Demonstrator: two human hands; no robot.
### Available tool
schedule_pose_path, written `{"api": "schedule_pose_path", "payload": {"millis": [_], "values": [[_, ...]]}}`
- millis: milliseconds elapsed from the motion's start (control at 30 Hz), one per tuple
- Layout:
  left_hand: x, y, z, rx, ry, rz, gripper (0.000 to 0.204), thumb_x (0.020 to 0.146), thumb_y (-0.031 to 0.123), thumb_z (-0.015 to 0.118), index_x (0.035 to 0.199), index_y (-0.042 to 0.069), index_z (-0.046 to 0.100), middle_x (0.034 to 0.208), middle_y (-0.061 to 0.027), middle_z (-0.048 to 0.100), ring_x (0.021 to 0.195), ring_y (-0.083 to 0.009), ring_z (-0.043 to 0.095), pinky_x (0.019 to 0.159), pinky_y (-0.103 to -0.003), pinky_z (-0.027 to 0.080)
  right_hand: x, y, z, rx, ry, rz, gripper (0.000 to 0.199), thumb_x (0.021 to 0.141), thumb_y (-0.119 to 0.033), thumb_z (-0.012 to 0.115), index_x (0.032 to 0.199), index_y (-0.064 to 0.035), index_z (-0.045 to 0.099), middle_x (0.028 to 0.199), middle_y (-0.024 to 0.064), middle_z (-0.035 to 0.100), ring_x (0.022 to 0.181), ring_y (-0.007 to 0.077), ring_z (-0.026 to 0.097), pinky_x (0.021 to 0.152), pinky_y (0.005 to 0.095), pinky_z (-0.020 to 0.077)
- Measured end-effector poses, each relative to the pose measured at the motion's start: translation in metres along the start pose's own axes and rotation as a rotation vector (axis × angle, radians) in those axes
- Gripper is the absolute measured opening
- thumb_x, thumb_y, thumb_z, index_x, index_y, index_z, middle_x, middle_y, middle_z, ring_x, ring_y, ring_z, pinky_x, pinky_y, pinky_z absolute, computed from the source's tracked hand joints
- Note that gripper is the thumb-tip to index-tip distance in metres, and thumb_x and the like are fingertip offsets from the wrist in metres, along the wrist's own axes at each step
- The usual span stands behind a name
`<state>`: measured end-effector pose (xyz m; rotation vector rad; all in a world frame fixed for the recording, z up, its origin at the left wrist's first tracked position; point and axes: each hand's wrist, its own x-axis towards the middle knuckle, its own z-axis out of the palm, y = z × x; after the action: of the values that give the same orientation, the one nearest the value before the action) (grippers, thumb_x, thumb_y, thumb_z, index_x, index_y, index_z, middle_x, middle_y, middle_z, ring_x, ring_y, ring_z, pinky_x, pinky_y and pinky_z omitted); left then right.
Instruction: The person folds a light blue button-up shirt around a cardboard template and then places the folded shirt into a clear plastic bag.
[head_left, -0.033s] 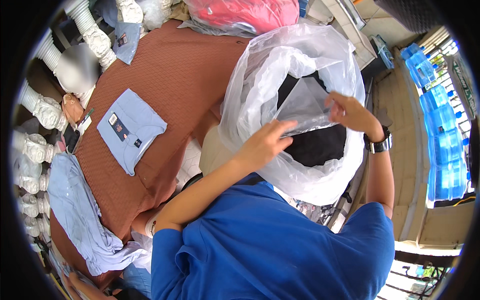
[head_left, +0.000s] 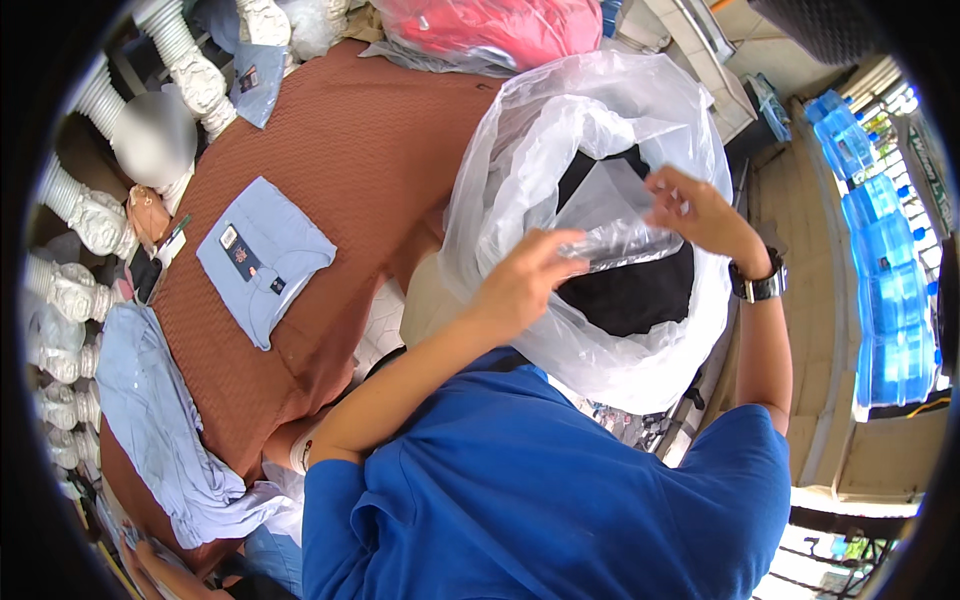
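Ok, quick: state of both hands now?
Left hand: loosely curled beside the clear plastic bag; grip can't be told.
Right hand: fingers bent at the bag's right end; grip can't be told.

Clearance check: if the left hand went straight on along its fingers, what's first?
Likely the clear plastic film, right ahead of the left hand and perhaps already touching it; depth is unclear.

head: left fisheye, head-worn | looks down from above | near left hand point(head_left: 519, 287) and right hand point(head_left: 712, 222)
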<state>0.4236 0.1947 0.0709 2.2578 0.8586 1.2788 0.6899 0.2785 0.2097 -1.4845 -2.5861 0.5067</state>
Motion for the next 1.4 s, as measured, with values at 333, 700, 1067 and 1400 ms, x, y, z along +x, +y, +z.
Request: {"api": "schedule_pose_path", "payload": {"millis": [333, 700, 1067, 1400], "values": [[-0.079, -0.013, -0.154, -0.373, 0.619, -0.472, 0.047, 0.09, -0.008, 0.054, 0.135, 0.003, 0.057, 0.135, -0.0054, 0.057, 0.117, -0.0125, 0.054, 0.096, -0.026, 0.043, 0.181, -0.123, 0.026, 0.295, -0.195, -0.499, 0.099, 0.078, -0.04, 0.084, 0.153, -0.0105, 0.026, 0.148, 0.0162, 0.046, 0.14, 0.0307, 0.04, 0.105, 0.044, 0.0442], [-0.244, 0.001, -0.22, 0.97, 0.821, -0.675, 0.034, 0.086, 0.004, 0.067, 0.119, 0.002, 0.063, 0.119, -0.0131, 0.06, 0.102, -0.029, 0.057, 0.091, -0.037, 0.046, 0.275, -0.321, 0.257, 0.908, -0.787, -0.506, 0.026, 0.093, -0.022, 0.07, 0.115, -0.008, 0.07, 0.094, -0.0024, 0.067, 0.084, 0.0058, 0.059, 0.077, 0.023, 0.048], [-0.238, -0.018, -0.275, 0.616, 1.197, -0.729, 0.009, 0.087, 0.007, 0.07, 0.088, -0.001, 0.067, 0.075, -0.0068, 0.065, 0.067, -0.0166, 0.06, 0.063, -0.031, 0.049, 0.248, -0.398, 0.281, 0.834, -0.76, -0.834, 0.027, 0.094, -0.013, 0.065, 0.12, -0.0046, 0.069, 0.075, -0.0019, 0.062, 0.063, 0.0048, 0.055, 0.056, 0.0221, 0.0462], [-0.286, -0.015, -0.322, -0.402, 1.346, -0.781, 0.033, 0.092, 0.026, 0.071, 0.116, 0.004, 0.062, 0.112, -0.0087, 0.066, 0.099, -0.0165, 0.061, 0.086, -0.031, 0.049, 0.278, -0.398, 0.271, 0.785, -0.752, -0.726, 0.029, 0.099, -0.022, 0.06, 0.12, -0.004, 0.069, 0.08, -0.0017, 0.06, 0.062, 0.006, 0.057, 0.057, 0.0225, 0.0498]]}}
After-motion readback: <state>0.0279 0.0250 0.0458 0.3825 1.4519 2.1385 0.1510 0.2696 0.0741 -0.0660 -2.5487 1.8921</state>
